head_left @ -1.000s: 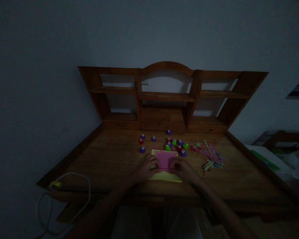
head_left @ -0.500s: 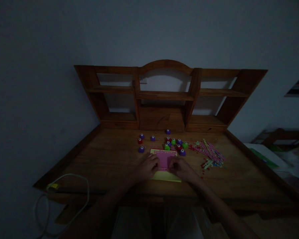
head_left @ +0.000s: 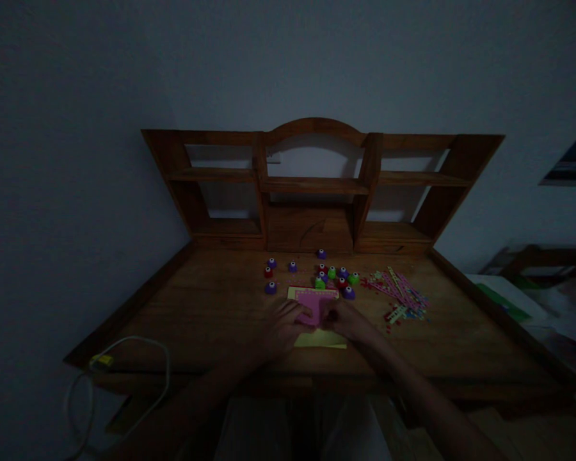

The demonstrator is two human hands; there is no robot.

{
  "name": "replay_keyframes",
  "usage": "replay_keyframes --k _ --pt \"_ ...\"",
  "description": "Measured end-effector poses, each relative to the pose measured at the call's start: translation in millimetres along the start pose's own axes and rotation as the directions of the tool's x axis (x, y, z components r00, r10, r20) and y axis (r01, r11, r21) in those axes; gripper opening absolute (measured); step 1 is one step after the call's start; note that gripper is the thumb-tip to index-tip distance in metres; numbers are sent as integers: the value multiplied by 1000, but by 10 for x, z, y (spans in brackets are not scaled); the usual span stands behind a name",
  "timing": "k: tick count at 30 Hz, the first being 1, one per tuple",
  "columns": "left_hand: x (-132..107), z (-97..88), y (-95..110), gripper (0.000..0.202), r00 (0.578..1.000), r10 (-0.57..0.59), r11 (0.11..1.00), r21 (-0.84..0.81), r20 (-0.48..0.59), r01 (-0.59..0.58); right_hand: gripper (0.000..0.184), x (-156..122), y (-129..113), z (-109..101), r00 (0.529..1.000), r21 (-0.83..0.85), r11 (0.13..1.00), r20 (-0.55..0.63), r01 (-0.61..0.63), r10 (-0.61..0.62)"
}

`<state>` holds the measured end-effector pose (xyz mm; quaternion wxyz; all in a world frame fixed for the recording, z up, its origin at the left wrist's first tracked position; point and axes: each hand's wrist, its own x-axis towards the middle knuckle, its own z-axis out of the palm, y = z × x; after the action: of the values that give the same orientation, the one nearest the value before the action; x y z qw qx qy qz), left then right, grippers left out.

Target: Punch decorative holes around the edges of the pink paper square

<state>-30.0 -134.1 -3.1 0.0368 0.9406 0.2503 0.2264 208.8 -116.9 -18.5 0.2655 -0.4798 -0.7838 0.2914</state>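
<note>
A pink rectangular piece with a dotted border lies on a yellow sheet near the desk's front middle. My left hand rests over the left side of the pink piece, its fingers stretched out across it. On the right side, my right hand is closed, thumb and fingers pinched together at the pink piece's lower part. Whatever those fingertips hold is too small and dark to make out. Just beyond the sheet stand several green, red and purple one-eyed caps.
To the right lies a pile of pink and yellow strips with small coloured bits scattered around. A wooden shelf unit rises along the desk's back. A white cable loops over the front left edge of the wooden desk.
My left hand's fingers have uncurled and reach farther right over the pink piece. My right hand has shifted slightly left, so the two hands are closer together. The view has turned a little.
</note>
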Motion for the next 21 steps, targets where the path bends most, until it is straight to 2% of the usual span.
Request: replay_keyframes --k 7,15,21 --pt "-20 28 65 29 1000 1 990 140 -20 2 7 51 52 -28 996 5 999 77 -50 49" --pt "-247 164 7 37 997 37 971 239 -65 -20 6 39 60 -28 995 54 997 83 -53 49" --pt "-317 79 10 38 997 66 973 225 -41 -55 7 79 150 9 994 63 997 110 -33 26"
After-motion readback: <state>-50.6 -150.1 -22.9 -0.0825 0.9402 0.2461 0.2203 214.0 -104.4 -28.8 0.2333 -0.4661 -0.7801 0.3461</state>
